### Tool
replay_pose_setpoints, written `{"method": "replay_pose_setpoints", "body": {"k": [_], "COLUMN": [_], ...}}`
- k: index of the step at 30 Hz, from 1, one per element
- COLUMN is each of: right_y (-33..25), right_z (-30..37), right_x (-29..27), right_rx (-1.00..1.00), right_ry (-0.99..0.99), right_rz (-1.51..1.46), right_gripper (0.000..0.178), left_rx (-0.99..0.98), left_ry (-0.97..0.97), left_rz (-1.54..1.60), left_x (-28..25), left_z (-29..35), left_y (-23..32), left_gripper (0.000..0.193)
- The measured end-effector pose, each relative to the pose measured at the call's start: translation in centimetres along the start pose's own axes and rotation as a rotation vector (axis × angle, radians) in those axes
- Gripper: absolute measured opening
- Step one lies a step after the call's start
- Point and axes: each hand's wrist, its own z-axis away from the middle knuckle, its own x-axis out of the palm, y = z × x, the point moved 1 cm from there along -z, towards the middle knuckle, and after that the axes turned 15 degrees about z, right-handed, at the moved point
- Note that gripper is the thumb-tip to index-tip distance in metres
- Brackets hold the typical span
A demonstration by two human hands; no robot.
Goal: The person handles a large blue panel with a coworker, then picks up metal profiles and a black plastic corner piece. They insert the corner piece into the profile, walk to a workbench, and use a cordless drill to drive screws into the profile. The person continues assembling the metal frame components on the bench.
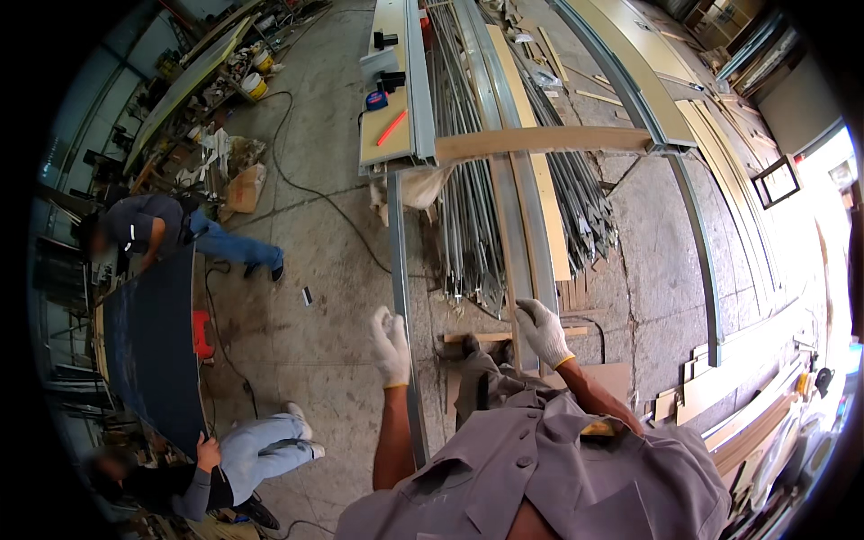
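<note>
White knit gloves with yellow cuffs cover both of my hands. My left hand (pixel 391 349) is raised beside a long grey metal bar (pixel 399 261), fingers loosely bent and apart, with nothing visible in it. Whether it touches the bar I cannot tell. To the right, my right hand (pixel 544 333) hovers over the metal channels on the floor, thumb and fingers apart, also holding nothing visible. Ahead of me a wooden crosspiece (pixel 540 142) spans between a left frame member (pixel 419 99) and a right frame member (pixel 621 81). A second grey bar (pixel 700 261) runs toward me from the right corner.
On the left board lie a red marker (pixel 391 128) and a blue tape measure (pixel 376 100). Bundled metal profiles (pixel 468 225) cover the floor beneath the frame. At left, two people handle a dark panel (pixel 153 333). A cable (pixel 337 209) crosses the floor.
</note>
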Motion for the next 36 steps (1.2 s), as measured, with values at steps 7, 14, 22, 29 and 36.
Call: {"method": "replay_pose_setpoints", "body": {"k": [7,14,22,29,36], "right_y": [0.1,-0.5,-7.7,-17.9,-20.4], "right_z": [-5.9,-12.0,-30.1,-56.2,-75.3], "right_x": [-0.3,1.9,1.8,4.9,10.9], "right_rx": [0.075,0.197,0.122,-0.166,0.017], "right_ry": [0.084,0.176,0.123,-0.025,-0.229], "right_rz": [0.128,0.183,-0.069,-0.021,-0.676], "right_gripper": [0.030,0.032,0.035,0.051,0.059], "left_rx": [0.041,-0.066,-0.209,-0.136,-0.010], "left_ry": [-0.086,-0.225,-0.368,-0.369,-0.280], "left_rz": [0.116,0.650,0.795,0.649,0.355], "left_x": [4.9,12.6,19.6,21.1,21.0], "left_z": [-24.7,-50.3,-64.9,-66.9,-67.6], "left_y": [-0.2,-4.9,-9.4,-10.0,-10.9], "left_gripper": [0.043,0.067,0.110,0.109,0.131]}}
